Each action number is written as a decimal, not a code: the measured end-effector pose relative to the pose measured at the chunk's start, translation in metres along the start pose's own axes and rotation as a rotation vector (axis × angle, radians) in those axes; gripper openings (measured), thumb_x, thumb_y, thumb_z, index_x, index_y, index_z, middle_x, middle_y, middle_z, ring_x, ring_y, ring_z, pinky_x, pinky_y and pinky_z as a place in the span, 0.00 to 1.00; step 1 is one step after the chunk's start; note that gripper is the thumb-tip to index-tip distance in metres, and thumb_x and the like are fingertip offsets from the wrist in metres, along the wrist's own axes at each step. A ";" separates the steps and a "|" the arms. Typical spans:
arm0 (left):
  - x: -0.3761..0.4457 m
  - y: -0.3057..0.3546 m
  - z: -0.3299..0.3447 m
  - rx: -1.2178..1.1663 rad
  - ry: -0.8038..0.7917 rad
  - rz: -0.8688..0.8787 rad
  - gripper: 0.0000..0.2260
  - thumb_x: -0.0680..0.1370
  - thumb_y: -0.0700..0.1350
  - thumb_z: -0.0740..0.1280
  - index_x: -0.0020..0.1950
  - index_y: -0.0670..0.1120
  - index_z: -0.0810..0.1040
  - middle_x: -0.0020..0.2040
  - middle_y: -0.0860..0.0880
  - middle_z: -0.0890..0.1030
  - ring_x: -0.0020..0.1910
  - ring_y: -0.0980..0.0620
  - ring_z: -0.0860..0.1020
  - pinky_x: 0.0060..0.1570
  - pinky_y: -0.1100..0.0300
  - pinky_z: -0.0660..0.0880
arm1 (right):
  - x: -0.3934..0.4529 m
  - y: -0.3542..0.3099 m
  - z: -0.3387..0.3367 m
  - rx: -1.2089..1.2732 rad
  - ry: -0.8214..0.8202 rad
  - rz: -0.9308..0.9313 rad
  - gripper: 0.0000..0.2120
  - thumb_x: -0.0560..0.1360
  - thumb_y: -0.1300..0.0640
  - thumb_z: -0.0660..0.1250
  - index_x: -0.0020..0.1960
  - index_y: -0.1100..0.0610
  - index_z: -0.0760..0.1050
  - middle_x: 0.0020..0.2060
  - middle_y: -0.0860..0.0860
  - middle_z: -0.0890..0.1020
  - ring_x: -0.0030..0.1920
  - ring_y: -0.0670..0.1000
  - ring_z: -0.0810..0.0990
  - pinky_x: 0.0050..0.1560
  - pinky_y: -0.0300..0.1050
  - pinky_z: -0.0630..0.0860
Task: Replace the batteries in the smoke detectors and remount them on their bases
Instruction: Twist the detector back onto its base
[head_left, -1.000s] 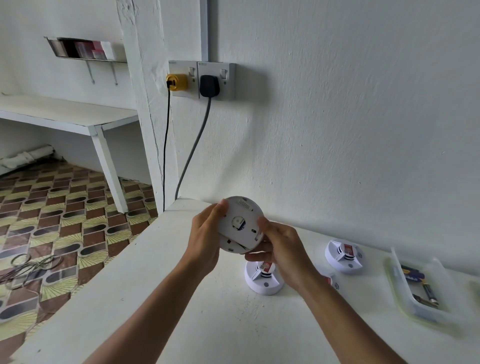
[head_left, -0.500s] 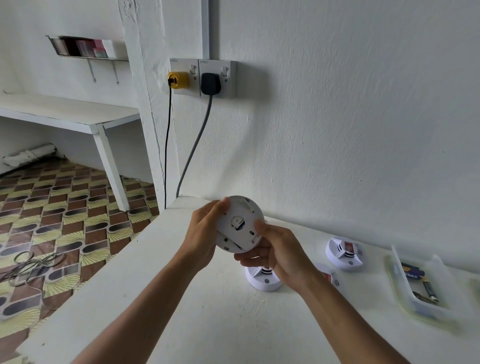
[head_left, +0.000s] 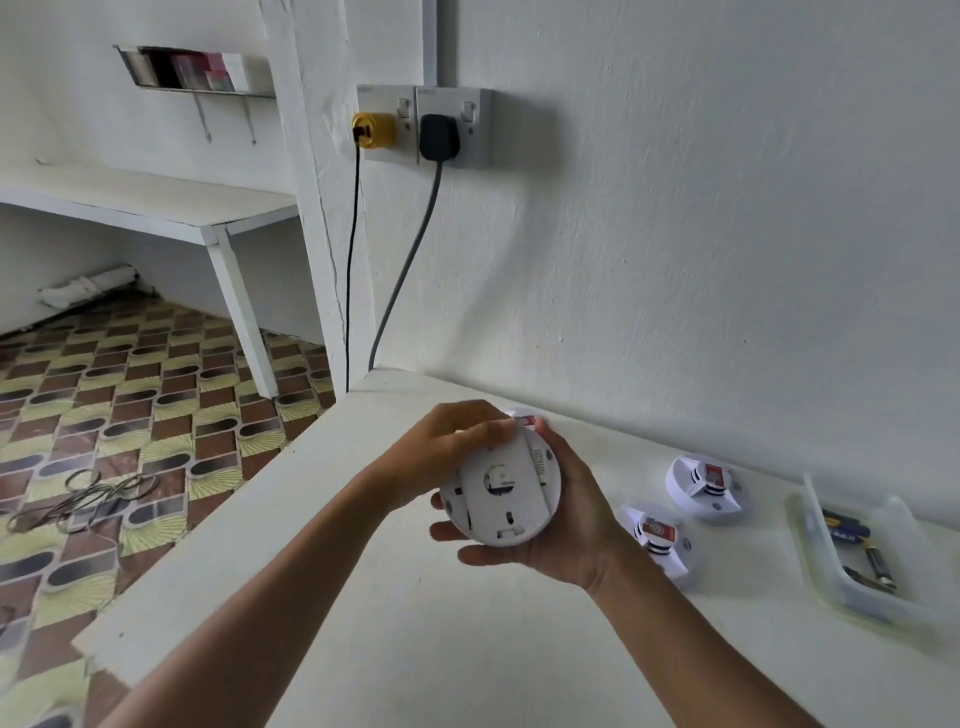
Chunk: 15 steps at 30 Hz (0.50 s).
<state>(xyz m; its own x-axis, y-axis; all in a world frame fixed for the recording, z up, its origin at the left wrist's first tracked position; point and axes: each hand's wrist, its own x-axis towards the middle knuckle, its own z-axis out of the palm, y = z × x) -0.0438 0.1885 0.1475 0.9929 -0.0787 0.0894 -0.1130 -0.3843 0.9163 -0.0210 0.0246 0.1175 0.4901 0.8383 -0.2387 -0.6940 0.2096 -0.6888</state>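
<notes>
Both hands grip one round white plastic smoke detector (head_left: 501, 491) above the white table (head_left: 467, 639): left hand (head_left: 452, 441) at 11 o'clock, right hand (head_left: 563, 525) at 4 o'clock. Twisting crooked could leave it loose, and it might drop.

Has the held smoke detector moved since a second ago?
Yes. The smoke detector has shifted right, toward the two detectors lying on the table.

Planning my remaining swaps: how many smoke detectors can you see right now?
3. One smoke detector is held in both hands, the left hand on top, the right hand beneath. Two lie on the counter: the nearer detector beside the right wrist, the farther detector closer to the wall. Others could be out of frame.
</notes>
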 end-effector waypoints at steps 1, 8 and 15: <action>0.001 -0.004 0.000 0.080 0.099 -0.009 0.18 0.72 0.61 0.66 0.54 0.50 0.79 0.49 0.55 0.81 0.53 0.50 0.80 0.44 0.60 0.78 | 0.002 0.006 -0.001 0.066 0.019 -0.030 0.35 0.77 0.33 0.52 0.64 0.60 0.76 0.58 0.66 0.77 0.58 0.70 0.76 0.54 0.61 0.78; -0.045 -0.047 0.017 0.468 0.475 0.107 0.18 0.69 0.54 0.77 0.54 0.49 0.81 0.53 0.53 0.77 0.53 0.53 0.73 0.48 0.60 0.70 | 0.035 0.061 -0.004 0.381 0.178 -0.244 0.21 0.72 0.46 0.59 0.54 0.57 0.82 0.53 0.59 0.82 0.55 0.59 0.79 0.58 0.55 0.72; -0.081 -0.087 0.038 0.568 0.589 0.018 0.22 0.68 0.62 0.66 0.52 0.47 0.82 0.49 0.49 0.77 0.50 0.51 0.72 0.48 0.67 0.65 | 0.059 0.104 -0.011 0.385 0.182 -0.266 0.21 0.70 0.49 0.56 0.49 0.59 0.82 0.48 0.58 0.82 0.50 0.57 0.81 0.51 0.48 0.75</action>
<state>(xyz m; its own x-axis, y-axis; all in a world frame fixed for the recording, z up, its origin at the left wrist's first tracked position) -0.1162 0.1928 0.0459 0.8297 0.3462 0.4379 0.0257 -0.8073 0.5895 -0.0583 0.0907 0.0242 0.7365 0.6367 -0.2286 -0.6602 0.6029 -0.4479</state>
